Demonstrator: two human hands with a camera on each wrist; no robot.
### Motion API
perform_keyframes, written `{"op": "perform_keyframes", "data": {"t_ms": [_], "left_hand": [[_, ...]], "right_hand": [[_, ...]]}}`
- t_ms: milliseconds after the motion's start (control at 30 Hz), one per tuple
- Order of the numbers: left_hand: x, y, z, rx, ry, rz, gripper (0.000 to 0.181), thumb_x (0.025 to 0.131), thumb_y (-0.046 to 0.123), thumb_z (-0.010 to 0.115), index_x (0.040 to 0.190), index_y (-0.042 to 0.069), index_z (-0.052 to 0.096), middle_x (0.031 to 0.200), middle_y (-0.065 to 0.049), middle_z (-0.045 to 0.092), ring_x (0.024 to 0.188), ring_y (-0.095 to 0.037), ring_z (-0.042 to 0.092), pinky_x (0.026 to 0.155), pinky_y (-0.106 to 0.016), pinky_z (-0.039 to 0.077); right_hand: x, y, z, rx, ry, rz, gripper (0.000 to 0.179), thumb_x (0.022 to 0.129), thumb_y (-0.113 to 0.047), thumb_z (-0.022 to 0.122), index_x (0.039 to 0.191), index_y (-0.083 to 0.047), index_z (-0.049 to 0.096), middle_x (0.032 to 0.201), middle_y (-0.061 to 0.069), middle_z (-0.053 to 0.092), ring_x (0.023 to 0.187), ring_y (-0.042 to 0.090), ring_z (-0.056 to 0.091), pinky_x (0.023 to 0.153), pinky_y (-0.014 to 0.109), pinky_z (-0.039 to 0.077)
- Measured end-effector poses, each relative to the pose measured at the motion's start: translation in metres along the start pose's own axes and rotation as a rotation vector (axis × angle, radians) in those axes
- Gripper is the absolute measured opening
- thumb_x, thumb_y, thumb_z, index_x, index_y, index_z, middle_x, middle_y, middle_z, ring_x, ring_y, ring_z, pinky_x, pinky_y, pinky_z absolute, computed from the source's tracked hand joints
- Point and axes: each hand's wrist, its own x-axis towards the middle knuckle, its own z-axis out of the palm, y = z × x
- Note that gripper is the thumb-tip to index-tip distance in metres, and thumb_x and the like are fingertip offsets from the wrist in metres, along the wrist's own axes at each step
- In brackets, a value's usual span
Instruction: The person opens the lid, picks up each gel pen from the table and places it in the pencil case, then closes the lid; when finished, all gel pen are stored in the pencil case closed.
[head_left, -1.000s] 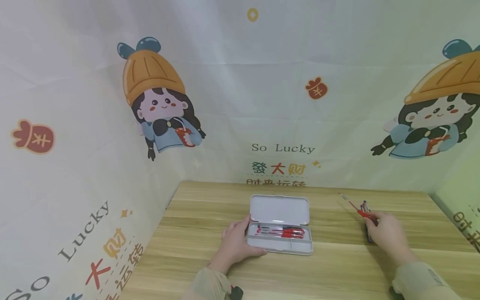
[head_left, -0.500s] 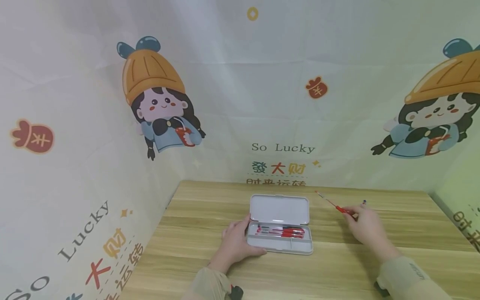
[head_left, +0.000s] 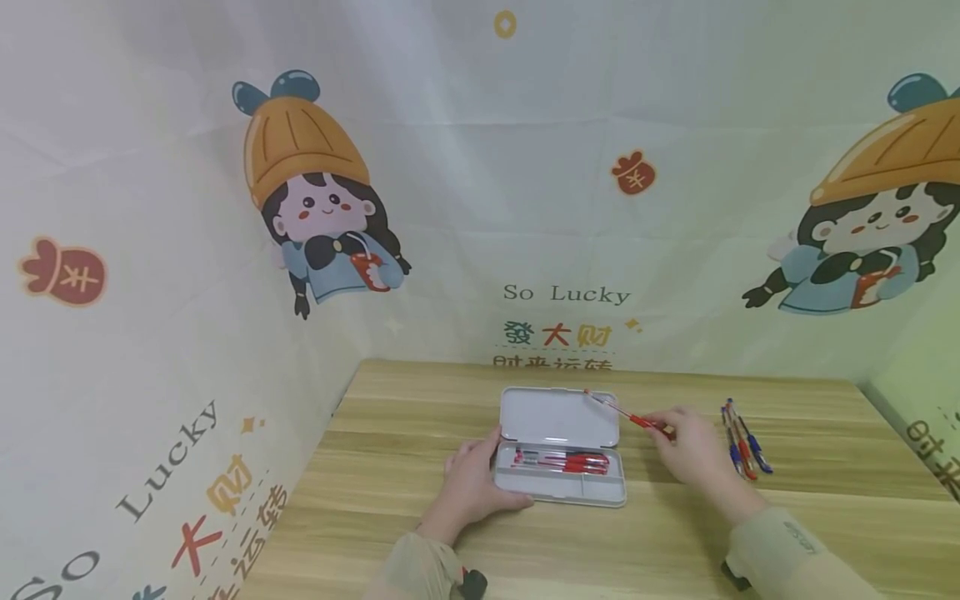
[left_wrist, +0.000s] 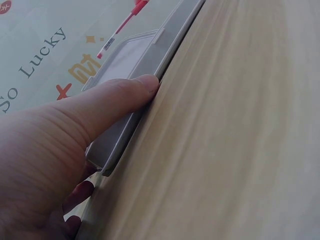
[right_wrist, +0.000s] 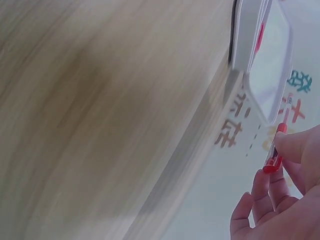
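1. Red plastic showed at the grip of the pen point(head_left: 641, 421) that I held between the thumb and fingers of my right hand point(head_left: 690, 446). I had it near its end, off the table point(head_left: 637, 533), with the other end slanting toward the far left; from the head view that end overlapped the upper right corner of the lid point(head_left: 558, 417).

2. My left hand point(head_left: 474, 483) gripped the pencil case point(head_left: 536, 489) at its left end. The thumb lay along the front edge, and the other fingers were round the left side, partly hidden.

3. Pale grey and flat on the table, the case stood open in front of me, its lid swung to the back. Red pens point(head_left: 585, 462) lay lengthwise in the long back compartment, side by side; they overlapped too much for me to count. Along the front ran a narrow strip, with a divider setting off a small compartment point(head_left: 602, 487) at the right.

4. To the right of my right hand, well apart from the case, three more pens lay close together on the wood: a blue one point(head_left: 736, 454) at the left, a red one point(head_left: 748, 467) in the middle and another blue one point(head_left: 759, 458) at the right.

5. Behind the table hung a pale cloth point(head_left: 450, 208) printed with cartoon girls in orange hats.
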Motion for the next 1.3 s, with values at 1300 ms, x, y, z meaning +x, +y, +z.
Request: {"op": "perform_keyframes", "data": {"t_ms": [1300], "left_hand": [[0.000,0.000,-0.001,0.016,-0.003,0.006,0.134,0.063,0.053,0.105,0.170,0.006,0.040,0.160,-0.017,0.061,0.146,-0.038,0.050,0.118,-0.062,0.032]], "right_hand": [[-0.003,-0.059,0.053,0.029,-0.230,-0.116,0.011,0.095,-0.011,0.083,0.105,-0.014,0.085,0.100,-0.001,0.072,0.094,0.014,0.067,0.090,0.045,0.060]]}}
